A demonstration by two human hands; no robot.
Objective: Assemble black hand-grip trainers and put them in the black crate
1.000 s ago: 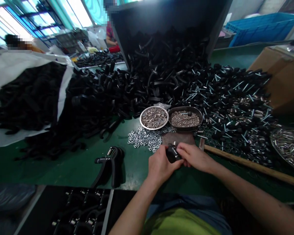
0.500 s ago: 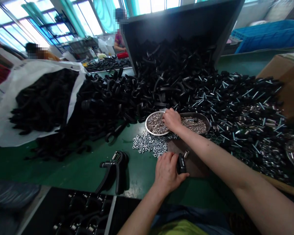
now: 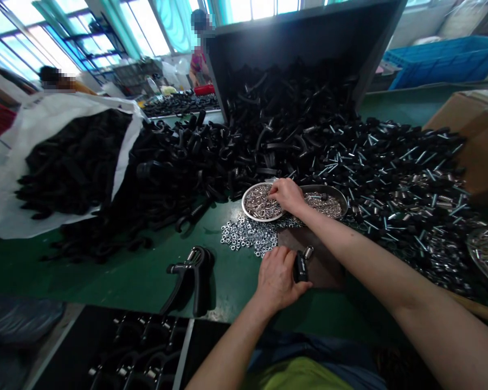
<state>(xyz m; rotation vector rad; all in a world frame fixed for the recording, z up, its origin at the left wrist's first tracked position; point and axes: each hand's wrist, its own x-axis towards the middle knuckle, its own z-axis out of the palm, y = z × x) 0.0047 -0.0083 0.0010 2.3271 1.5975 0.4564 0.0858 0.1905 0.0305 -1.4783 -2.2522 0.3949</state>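
My left hand (image 3: pixel 280 276) is closed around a black plastic hand-grip exerciser (image 3: pixel 301 266) with a metal spring (image 3: pixel 308 252) sticking out, over a brown board (image 3: pixel 325 268). Its lower end is hidden by my fingers. My right hand (image 3: pixel 288 195) reaches over the right side of a round, white-rimmed bowl (image 3: pixel 243 208) full of small metal pieces. Thumb and fingertips are pinched together there; whatever lies between them is too small to make out. Loose metal nuts (image 3: pixel 244 235) lie between the bowl and my left hand. An assembled hand-grip exerciser (image 3: pixel 193 279) stands to the left.
Black handles (image 3: pixel 179 157) are heaped behind, spilling from a tilted grey bin (image 3: pixel 293 38) and a white sack (image 3: pixel 8 157). Black-headed screws (image 3: pixel 374 173) cover the right side near a cardboard box (image 3: pixel 463 122). A tray (image 3: pixel 189 346) of exercisers sits front left. Co-workers are farther back.
My right hand has shifted very slightly at the bowl, its fingertips now pinching over the metal pieces. My left hand keeps its hold on the exerciser; the view has moved a little.
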